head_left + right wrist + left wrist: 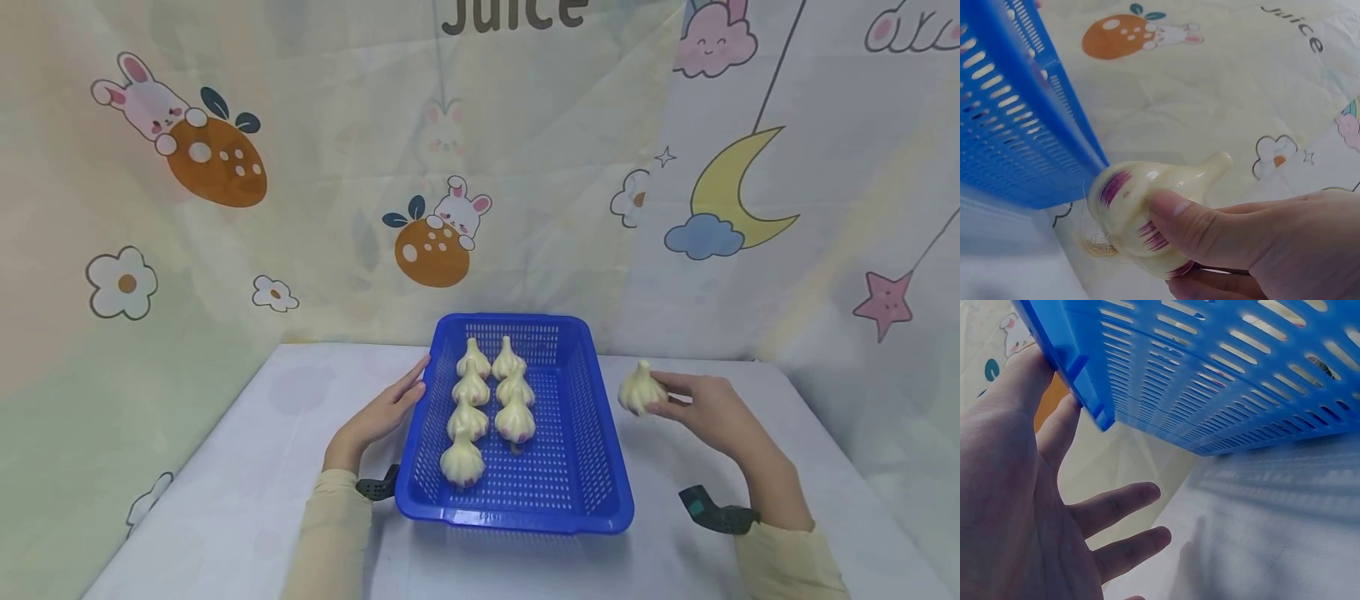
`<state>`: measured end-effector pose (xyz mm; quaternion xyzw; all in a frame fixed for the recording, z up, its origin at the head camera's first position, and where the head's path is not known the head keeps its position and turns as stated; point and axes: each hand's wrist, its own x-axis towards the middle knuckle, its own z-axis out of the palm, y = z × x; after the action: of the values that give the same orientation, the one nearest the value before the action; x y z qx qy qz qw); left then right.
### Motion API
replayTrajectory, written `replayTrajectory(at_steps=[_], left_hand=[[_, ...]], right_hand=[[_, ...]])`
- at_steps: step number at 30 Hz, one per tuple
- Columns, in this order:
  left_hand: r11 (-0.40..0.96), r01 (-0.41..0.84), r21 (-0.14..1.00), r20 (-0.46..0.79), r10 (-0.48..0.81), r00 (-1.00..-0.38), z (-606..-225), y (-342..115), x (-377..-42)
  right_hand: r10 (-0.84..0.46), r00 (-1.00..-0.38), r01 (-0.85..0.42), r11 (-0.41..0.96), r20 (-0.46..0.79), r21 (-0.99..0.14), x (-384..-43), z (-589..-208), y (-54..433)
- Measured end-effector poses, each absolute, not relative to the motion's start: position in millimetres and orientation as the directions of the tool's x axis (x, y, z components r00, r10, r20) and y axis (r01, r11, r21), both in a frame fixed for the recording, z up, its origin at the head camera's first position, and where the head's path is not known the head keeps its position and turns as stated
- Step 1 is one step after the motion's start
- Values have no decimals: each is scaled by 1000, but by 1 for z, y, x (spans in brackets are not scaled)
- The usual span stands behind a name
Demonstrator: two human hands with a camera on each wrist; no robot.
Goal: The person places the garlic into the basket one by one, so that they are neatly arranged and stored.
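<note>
My right hand [708, 406] pinches a garlic bulb [641, 389] between thumb and fingers, to the right of the blue basket [514, 527] and above the table. In the right wrist view this bulb [1138, 212] is glossy and cream, with purple streaks and a tuft of root fibres. Two lines of garlic bulbs [462, 462] stand in the left and middle of the basket, stems up. Against the basket's left rim rests my left hand [381, 414]. The left wrist view shows its thumb and a finger [1060, 425] touching the rim, the other fingers spread and straight.
The basket has perforated walls, and its right part shows bare floor [551, 433]. Under it lies a white table [300, 433]. A cloth backdrop [540, 250] with cartoon prints hangs behind and at both sides. Each wrist carries a dark camera mount [720, 512].
</note>
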<state>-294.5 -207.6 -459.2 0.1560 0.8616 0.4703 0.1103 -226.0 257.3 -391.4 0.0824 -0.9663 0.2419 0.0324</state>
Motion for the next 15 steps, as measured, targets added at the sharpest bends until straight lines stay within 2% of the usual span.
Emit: replayTrajectory(at_steps=[15], left_hand=[[488, 178, 855, -27, 386, -922, -459, -208, -295]], right_hand=[[-169, -966, -244, 846, 196, -474, -208, -368, 241]])
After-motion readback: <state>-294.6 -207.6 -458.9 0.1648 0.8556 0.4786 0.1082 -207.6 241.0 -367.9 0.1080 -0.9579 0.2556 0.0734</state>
